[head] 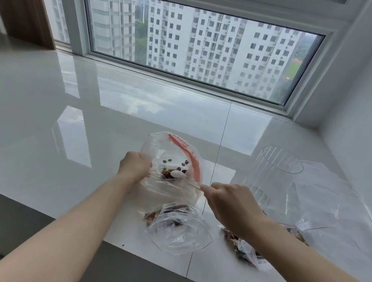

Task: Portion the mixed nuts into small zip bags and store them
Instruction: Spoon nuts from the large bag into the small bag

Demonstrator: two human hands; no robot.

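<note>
My left hand [135, 166] grips the left rim of a large clear zip bag [162, 187] with a red seal strip, held open above the counter. Mixed nuts [172, 167] lie inside it. My right hand [228, 205] holds the thin handle of a clear plastic spoon [179, 175], whose bowl is down among the nuts in the bag. In front of it a small zip bag [177, 232] with nuts lies on the counter. Another small bag with nuts [246, 250] sits to the right, partly hidden by my right forearm.
A clear ribbed plastic container [273, 173] lies on its side at the right. Several empty zip bags [332, 207] are spread beside it near the right wall. The glossy white counter [62, 138] runs to a window [192, 47]; its front edge is close to me.
</note>
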